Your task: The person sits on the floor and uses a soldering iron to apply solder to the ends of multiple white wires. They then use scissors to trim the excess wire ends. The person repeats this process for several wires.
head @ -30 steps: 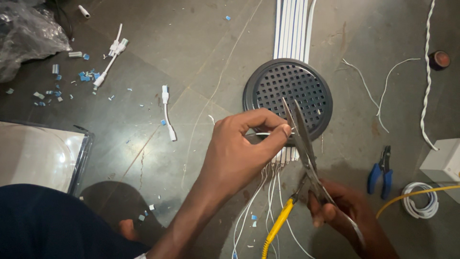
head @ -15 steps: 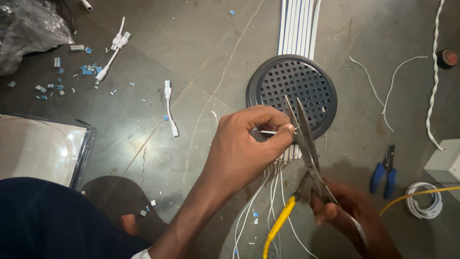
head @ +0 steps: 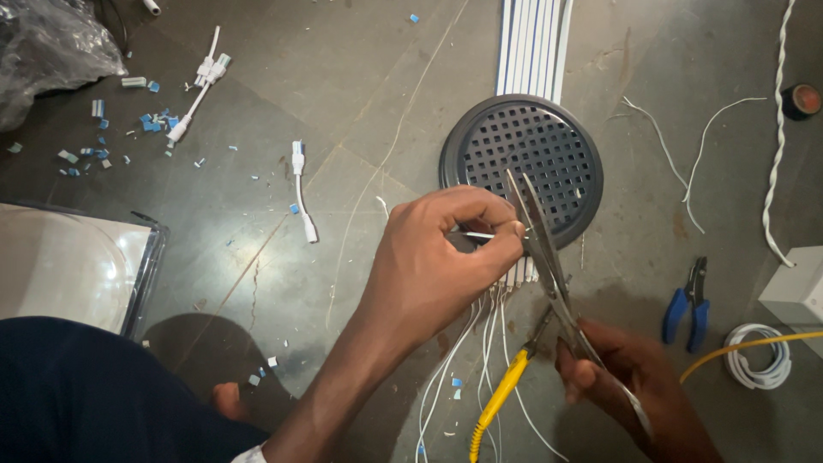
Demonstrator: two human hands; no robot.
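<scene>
Your right hand (head: pixel 630 381) was closed around the handles of the scissors (head: pixel 549 266), whose blades stood slightly parted and pointed away from you. Just beyond, your left hand (head: pixel 437 257) pinched a thin white wire (head: pixel 480 235) between thumb and fingertips, its end seemingly between the blades, though that was hard to make out. A yellow-handled tool (head: pixel 500 399) lay on the floor beneath them. Farther off lay the round black grille (head: pixel 549 141), with blue pliers (head: pixel 688 302) to the right.

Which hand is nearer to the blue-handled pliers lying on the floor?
Right. The right hand, gripping the scissors, sits just left of the blue-handled pliers. The left hand pinches a thin white wire farther left.
</scene>
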